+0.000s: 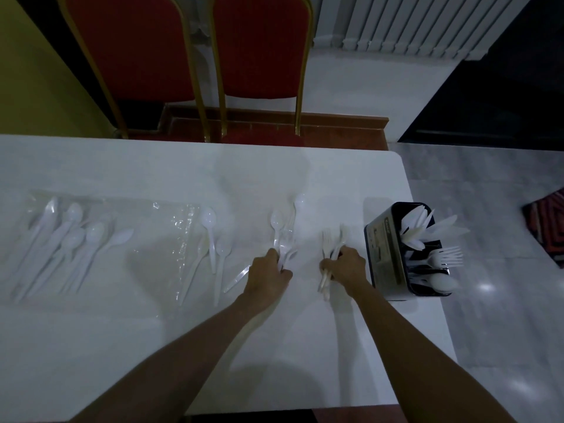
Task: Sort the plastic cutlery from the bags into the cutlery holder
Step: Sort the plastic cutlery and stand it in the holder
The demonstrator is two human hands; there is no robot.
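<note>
The left hand (268, 276) curls its fingers around a bunch of white spoons (277, 224). The right hand (345, 267) grips several white forks (328, 239). The black holder (381, 254) stands just right of it at the table (122, 346) edge, holding knives far, forks middle and spoons near. A clear bag (180, 221) with more spoons lies left.

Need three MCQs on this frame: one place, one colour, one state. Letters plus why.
1. The cutlery holder stands: A) at the table's left end B) near its right edge C) on the floor.
2. The chairs' backs are: A) red B) blue C) green.
3. The right hand: A) lies open B) lifts a bag C) grips forks.
Key: 1B, it sits by the right edge; 2A, red padding shows; 3C, it is curled round fork handles.
</note>
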